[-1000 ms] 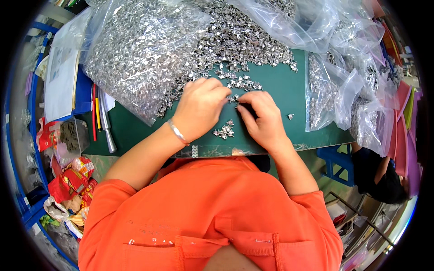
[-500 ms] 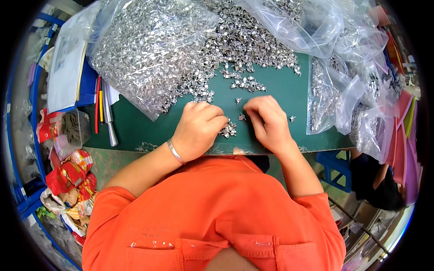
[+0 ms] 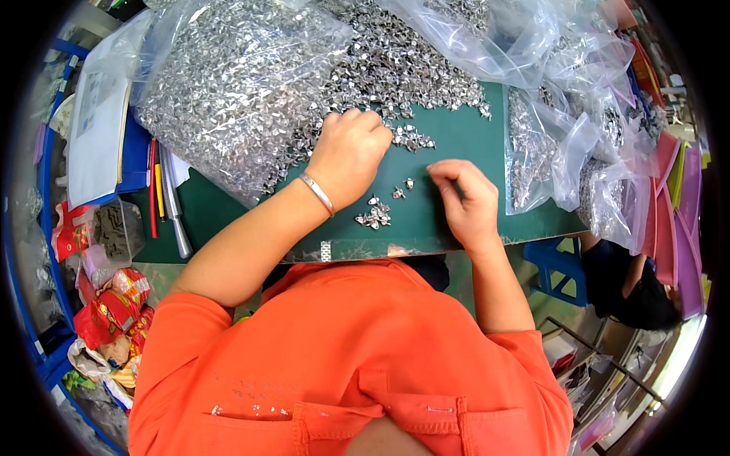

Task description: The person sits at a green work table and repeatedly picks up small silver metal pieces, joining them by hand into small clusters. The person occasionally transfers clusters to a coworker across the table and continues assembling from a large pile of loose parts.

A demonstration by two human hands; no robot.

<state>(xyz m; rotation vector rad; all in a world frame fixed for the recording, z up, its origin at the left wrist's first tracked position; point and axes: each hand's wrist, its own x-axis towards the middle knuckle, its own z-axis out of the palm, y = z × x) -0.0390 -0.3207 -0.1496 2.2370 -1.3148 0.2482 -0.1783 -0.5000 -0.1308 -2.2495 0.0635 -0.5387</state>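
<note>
My left hand (image 3: pixel 348 158), with a silver bangle on its wrist, reaches over the near edge of a heap of small shiny metal pieces (image 3: pixel 414 64). Its fingers are curled downward, and their tips are hidden. Above the green tabletop (image 3: pixel 449 129) is my right hand (image 3: pixel 469 204), its fingers bent in and closed; whatever they may hold does not show. Between the hands lie two loose metal pieces (image 3: pixel 399 193), apart from the right fingertips. A little cluster of the same pieces (image 3: pixel 374 216) rests near the table's front edge.
A big clear bag of metal pieces (image 3: pixel 220 99) covers the left back. More filled plastic bags (image 3: pixel 532 159) stand at right. Pens (image 3: pixel 158 182), a metal-handled tool (image 3: pixel 176 220) and a plastic tub (image 3: pixel 114 228) sit at left. A blue stool (image 3: pixel 559 270) is below right.
My left hand has moved forward from the small cluster to the heap's edge. My right hand stays near the same spot, shifted slightly away from the loose pieces. The view has shifted a little.
</note>
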